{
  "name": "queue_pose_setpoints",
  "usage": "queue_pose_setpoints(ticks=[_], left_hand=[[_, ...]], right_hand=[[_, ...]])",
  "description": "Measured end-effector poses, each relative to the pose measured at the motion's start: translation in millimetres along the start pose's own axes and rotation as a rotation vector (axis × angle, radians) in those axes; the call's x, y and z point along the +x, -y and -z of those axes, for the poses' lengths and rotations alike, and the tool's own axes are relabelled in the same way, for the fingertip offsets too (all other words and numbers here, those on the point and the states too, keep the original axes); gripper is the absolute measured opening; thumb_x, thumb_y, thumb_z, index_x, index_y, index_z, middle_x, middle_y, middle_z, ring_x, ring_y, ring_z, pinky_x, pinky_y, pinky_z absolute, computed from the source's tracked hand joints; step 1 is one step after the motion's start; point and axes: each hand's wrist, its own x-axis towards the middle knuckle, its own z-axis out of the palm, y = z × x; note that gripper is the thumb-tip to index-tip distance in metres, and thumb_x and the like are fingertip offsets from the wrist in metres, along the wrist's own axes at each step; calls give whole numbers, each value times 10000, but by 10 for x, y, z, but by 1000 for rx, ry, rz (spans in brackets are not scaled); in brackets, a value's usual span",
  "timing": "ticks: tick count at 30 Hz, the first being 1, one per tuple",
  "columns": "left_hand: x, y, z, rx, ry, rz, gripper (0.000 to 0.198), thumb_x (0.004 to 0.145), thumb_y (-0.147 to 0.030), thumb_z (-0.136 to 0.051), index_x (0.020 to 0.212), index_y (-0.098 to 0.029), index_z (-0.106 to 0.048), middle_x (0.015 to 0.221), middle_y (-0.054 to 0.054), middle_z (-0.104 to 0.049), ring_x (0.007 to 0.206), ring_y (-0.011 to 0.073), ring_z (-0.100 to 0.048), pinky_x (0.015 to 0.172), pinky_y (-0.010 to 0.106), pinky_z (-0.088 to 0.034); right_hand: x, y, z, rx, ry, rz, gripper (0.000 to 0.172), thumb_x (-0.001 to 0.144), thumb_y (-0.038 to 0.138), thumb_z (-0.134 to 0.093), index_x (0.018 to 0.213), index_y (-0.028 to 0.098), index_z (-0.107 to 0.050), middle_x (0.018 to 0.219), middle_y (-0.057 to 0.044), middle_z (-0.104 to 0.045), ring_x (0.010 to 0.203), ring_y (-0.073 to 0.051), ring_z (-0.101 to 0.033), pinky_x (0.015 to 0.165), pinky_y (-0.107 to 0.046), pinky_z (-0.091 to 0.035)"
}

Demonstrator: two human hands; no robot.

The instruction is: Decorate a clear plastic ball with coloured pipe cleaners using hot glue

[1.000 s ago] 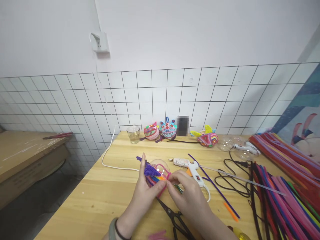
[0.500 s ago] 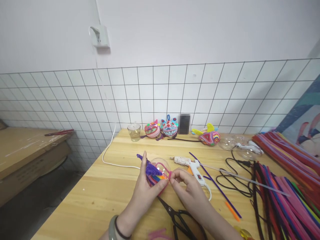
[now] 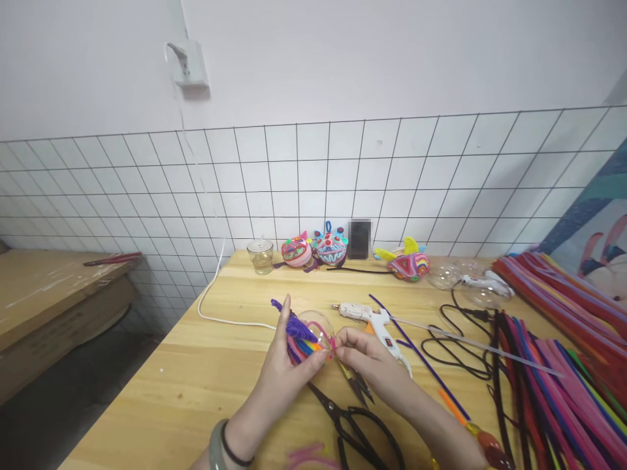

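My left hand [image 3: 289, 365] is closed around a clear plastic ball [image 3: 321, 326] partly covered in purple, blue, orange and pink pipe cleaners. On its near side, the fingers of my right hand [image 3: 367, 356] pinch a pink pipe cleaner [image 3: 332, 343] against the ball. Black-handled scissors [image 3: 350, 427] lie on the table below both hands. Under my right hand, the dark pointed ends of a tool [image 3: 361, 389] show; the rest is hidden. A white glue gun [image 3: 365, 314] lies just beyond my right hand.
Decorated fish-like balls [image 3: 331, 247] line the back edge beside a glass cup [image 3: 260, 256]. At right are clear plastic balls [image 3: 445, 277], a black cord [image 3: 458, 352] and bundles of coloured pipe cleaners [image 3: 553, 385]. Pink scraps [image 3: 311, 454] lie at the front. A white cable [image 3: 230, 322] crosses the left.
My right hand has shifted slightly, still pinching the pink pipe cleaner at the ball. The pointed tool under it and a yellow-and-red item by my right forearm now show more. The view has shifted slightly.
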Motion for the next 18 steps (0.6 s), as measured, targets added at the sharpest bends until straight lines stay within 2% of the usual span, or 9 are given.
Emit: queue_pose_setpoints(ticks=[5,8,11,13,15,18], left_hand=[[10,-24,20,12,15,-2,1052,743,-397,-748,1540,-253,-76,1330,109,-576,1207,284,-560,1088,452,-362],[40,-25,52,3,10,10,1038,756,-383,-741,1539,-277,-67,1305,91,-602,1233,276,-547,1102,451,-350],[83,-11,68,-10,-63,-4,1029,740,-397,-754,1535,-293,-109,1375,94,-555,1305,276,-483,1134,435,-303],[107,-6,65,-20,-88,-18,1034,729,-417,-759,1534,-291,-123,1417,100,-516,1309,276,-481,1136,413,-303],[122,-9,56,-39,-84,-22,1041,735,-437,-749,1537,-278,-104,1425,107,-507,1283,277,-510,1123,402,-327],[132,-20,53,-51,-120,-24,1038,748,-466,-728,1539,-254,-89,1428,118,-503,1288,290,-501,1131,421,-308]], right_hand=[[-16,-1,-66,-16,-5,14,181,784,380,-599,720,218,-548,612,56,-481,547,-112,-417,529,-226,-347],[-4,-29,18,-200,-65,44,282,829,480,-534,766,211,-591,619,36,-532,565,-131,-484,542,-243,-392],[31,-115,346,-383,-195,34,298,826,489,-509,778,210,-602,623,16,-571,598,-162,-539,582,-270,-427],[53,-193,674,-510,-320,-14,238,791,438,-541,819,215,-616,607,8,-591,575,-183,-539,547,-282,-397],[64,-269,1003,-648,-439,-74,175,752,367,-577,813,214,-637,637,-22,-631,615,-214,-557,579,-305,-383],[63,-362,1310,-785,-499,-162,131,725,331,-585,718,213,-641,689,-60,-682,656,-241,-591,600,-313,-368]])
